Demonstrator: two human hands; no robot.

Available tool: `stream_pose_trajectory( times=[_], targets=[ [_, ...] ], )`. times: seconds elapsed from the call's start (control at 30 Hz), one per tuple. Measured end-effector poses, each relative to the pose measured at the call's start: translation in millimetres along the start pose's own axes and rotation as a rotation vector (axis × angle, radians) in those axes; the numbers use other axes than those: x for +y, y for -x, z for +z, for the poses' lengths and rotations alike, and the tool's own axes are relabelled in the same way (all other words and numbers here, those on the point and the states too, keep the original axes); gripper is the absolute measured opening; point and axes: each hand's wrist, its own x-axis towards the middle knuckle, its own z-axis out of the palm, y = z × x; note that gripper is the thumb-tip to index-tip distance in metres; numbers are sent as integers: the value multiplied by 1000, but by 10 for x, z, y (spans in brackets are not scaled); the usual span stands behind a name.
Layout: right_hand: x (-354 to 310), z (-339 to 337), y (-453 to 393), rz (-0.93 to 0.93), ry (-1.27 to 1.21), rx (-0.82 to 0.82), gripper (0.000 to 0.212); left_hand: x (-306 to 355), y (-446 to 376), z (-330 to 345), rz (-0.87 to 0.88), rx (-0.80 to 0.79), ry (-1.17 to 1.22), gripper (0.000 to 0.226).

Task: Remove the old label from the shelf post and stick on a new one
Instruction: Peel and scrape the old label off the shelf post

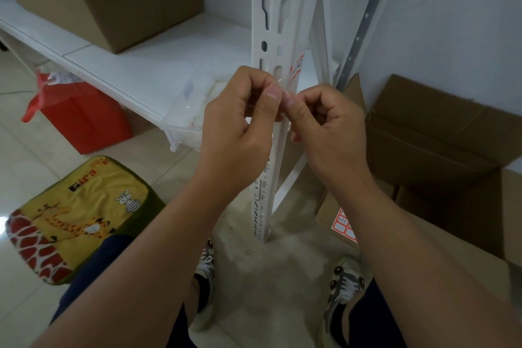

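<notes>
While both hands meet in front of the white shelf post (278, 70), the left hand (240, 118) and right hand (327, 124) curl their fingers and pinch something small and pale thumb to thumb, probably a label being peeled or readied. A red-edged label (297, 65) sits on the post's right face just above them. Spare labels (345, 225) lie on the cardboard box (440, 133) within reach.

shelf post (272, 22): white painted metal, smooth, slotted
label (298, 65): paper, white with red border
boxes (432, 133): brown cardboard, matt
bin (180, 121): clear plastic, glossy
floor (17, 150): glossy tile
cushion (70, 215): soft printed cloth
brace strip (364, 22): bare grey metal, perforated
</notes>
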Motion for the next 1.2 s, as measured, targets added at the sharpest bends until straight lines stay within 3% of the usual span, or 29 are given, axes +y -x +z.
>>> stream_pose_trajectory(
  times=[0.3,0.5,0.63,0.9,1.2],
  targets=[
    [-4,22,14,33,-39,-40,20,-32,19,38,116,43,-259,15],
    [-48,-1,37,89,-124,-98,34,-131,-127,-66,-182,201,-199,35],
    [-20,-21,41,109,-163,-86,39,-333,-230,-191,-341,66,-332,48],
    [60,-52,11,164,-181,74,36,-900,-431,-328,-576,-199,-502,29],
    [100,-13,-14,214,-191,108,34,-1138,-480,-353,-678,-44,-459,14]
  ],
)
